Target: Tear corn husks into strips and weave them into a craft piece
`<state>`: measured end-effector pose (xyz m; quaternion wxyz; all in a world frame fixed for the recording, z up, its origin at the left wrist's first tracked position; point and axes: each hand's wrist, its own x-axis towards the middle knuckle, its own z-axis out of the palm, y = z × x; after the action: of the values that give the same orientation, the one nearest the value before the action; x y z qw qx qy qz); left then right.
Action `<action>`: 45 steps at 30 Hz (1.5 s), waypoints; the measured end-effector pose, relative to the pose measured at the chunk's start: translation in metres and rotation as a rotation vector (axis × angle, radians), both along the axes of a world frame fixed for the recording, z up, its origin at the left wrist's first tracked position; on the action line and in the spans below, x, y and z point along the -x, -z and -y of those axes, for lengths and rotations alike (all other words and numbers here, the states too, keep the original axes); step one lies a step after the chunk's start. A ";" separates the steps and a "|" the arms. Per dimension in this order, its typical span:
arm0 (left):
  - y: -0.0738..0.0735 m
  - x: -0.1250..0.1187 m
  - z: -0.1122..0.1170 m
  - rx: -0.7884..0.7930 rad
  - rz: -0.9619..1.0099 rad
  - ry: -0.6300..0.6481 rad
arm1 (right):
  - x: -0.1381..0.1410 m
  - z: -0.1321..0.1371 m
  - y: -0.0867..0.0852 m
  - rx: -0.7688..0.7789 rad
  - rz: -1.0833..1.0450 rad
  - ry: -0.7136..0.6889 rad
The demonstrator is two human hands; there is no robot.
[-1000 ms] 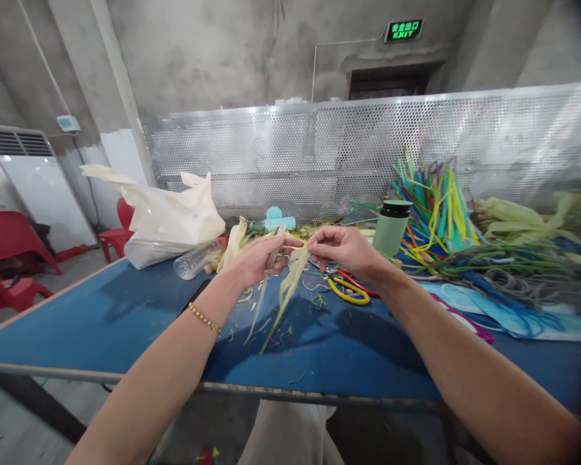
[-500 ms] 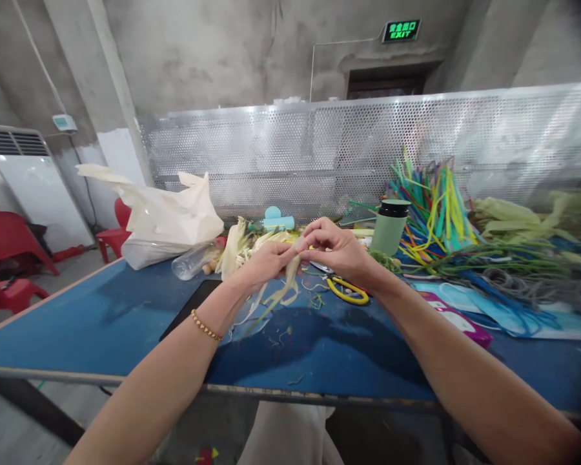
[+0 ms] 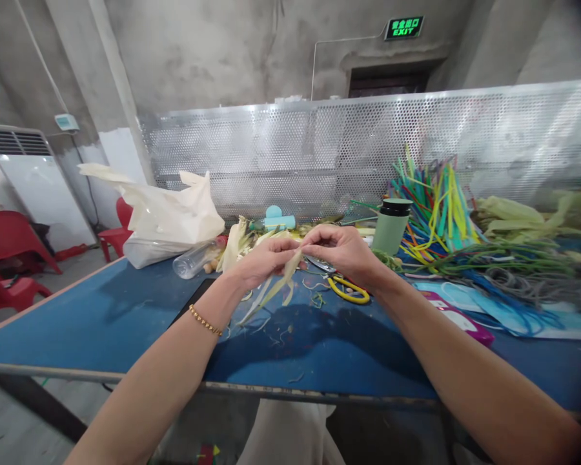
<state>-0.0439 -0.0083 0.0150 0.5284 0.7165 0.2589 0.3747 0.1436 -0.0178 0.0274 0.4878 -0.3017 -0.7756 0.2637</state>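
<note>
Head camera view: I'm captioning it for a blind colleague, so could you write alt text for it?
The person's left hand and right hand pinch pale yellow-green husk strips between them above a blue table. Yellow-handled scissors lie by the right hand, with a green cylindrical flask and a bundle of multicoloured plastic strips farther right.

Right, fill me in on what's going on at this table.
A person pinches pale yellow husk strips between the left hand and right hand, held close together above the blue tabletop. The strips' loose ends hang down toward it. Near the right hand lie yellow-handled scissors, with a green flask with a black lid and a bundle of coloured plastic strands behind.
</note>
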 end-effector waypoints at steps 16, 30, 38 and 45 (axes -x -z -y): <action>0.004 -0.005 -0.005 -0.470 -0.150 -0.228 | 0.000 -0.012 0.007 0.008 0.005 0.204; 0.009 -0.010 -0.004 -0.265 -0.032 -0.283 | 0.001 -0.013 0.008 -0.021 -0.070 0.140; 0.006 -0.014 0.003 -0.277 -0.084 -0.345 | 0.003 -0.013 0.009 -0.033 -0.099 0.204; 0.009 -0.015 0.000 -0.275 -0.073 -0.317 | 0.006 -0.010 0.011 -0.009 -0.142 0.209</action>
<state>-0.0294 -0.0079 0.0065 0.3502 0.7453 0.3339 0.4588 0.1375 -0.0082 0.0168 0.5677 -0.3593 -0.7045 0.2286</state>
